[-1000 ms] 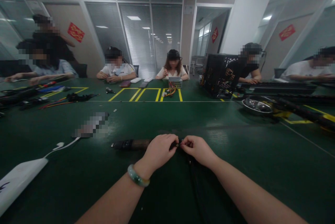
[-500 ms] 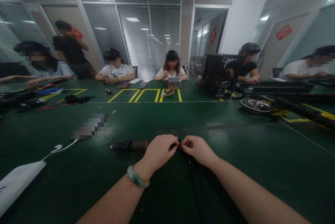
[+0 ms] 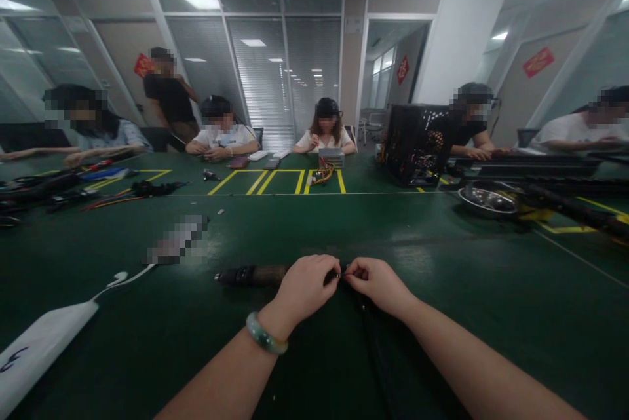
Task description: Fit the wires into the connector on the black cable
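My left hand, with a green bangle on its wrist, is closed over a dark rod-shaped tool that lies on the green table. My right hand meets it fingertip to fingertip, pinching a small dark part at the tool's right end. A dark strap or cable runs from the hands toward me between my forearms. What the fingertips pinch is too small to make out.
A white device with a white cable lies at the near left. A metal bowl and a black crate stand at the far right. Several seated people work along the far edge, and one person stands behind them.
My hands stay pinched together at the tool's end. The standing person at the back left has walked to the right. The view has shifted slightly.
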`<state>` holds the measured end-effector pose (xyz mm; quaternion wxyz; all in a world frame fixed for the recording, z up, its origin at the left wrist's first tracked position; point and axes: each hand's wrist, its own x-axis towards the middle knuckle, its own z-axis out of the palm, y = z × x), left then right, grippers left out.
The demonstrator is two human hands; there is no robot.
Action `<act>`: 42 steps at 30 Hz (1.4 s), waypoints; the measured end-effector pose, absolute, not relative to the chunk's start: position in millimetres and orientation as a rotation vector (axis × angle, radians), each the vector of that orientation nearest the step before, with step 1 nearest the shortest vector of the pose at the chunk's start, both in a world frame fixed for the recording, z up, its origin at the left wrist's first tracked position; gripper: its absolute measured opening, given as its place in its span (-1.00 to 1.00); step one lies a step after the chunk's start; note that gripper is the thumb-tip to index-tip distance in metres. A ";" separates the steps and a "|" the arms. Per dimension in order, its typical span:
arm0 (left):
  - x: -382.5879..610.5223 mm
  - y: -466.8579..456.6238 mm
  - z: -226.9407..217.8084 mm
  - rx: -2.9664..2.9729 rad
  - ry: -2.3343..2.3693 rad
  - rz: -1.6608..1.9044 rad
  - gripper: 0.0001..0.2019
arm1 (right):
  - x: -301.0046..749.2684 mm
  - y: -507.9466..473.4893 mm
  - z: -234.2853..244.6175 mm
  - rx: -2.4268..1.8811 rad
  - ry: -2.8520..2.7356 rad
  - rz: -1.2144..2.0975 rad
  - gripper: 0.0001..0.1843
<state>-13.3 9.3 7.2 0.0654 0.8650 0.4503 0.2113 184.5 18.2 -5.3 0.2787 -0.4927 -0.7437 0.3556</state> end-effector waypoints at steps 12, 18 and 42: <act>-13.2 9.6 6.1 2.590 1.427 0.628 -0.90 | 184.0 22.5 -15.5 -1.309 -1.985 0.944 -0.86; -14.1 9.3 5.0 2.584 1.375 0.678 -0.91 | 183.9 20.7 -10.7 -1.309 -1.995 0.959 -0.88; -15.4 10.4 3.8 2.619 1.318 0.680 -0.89 | 183.0 18.4 -3.8 -1.330 -2.018 0.968 -0.86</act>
